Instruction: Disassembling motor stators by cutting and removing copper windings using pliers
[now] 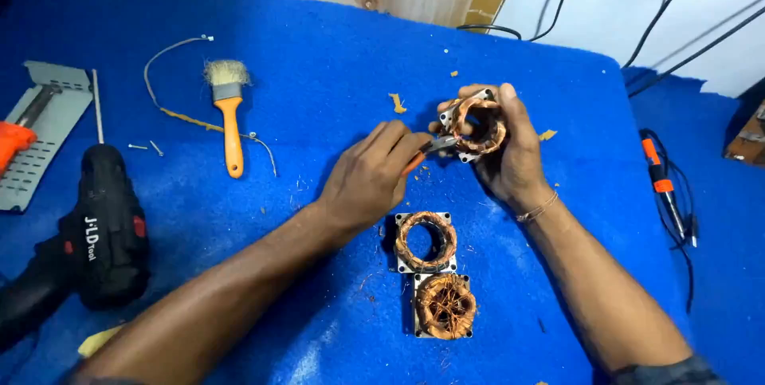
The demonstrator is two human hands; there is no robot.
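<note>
Nearest to me, on the blue-covered counter point(319, 74), two wound motor stators lie side by side: the one with loose copper strands point(445, 305) sits closest, and the tidier stator with the taped coil point(426, 241) touches it just beyond. I take that pair as my landmark.

Just past it, lifted off the cloth, the right hand point(510, 154) is wrapped around a third stator point(474, 126), fingers curled over its rim and thumb across the top, holding it tilted. To the left of that, the left hand point(370, 178) is pressed shut around small orange-handled pliers point(426, 150), whose tips touch the held stator's winding.

The risk, I judge, is the tips slipping or biting too hard: that could nick the fine copper wire or jab the fingers cupping the coil. A loosened grip could also drop the piece onto the pair below.

Far to the left of the pair rest a black cordless drill point(103, 233) and, beyond it, an orange-handled brush point(229, 110). Far to the right lies a soldering iron point(661, 182) with its cord.
</note>
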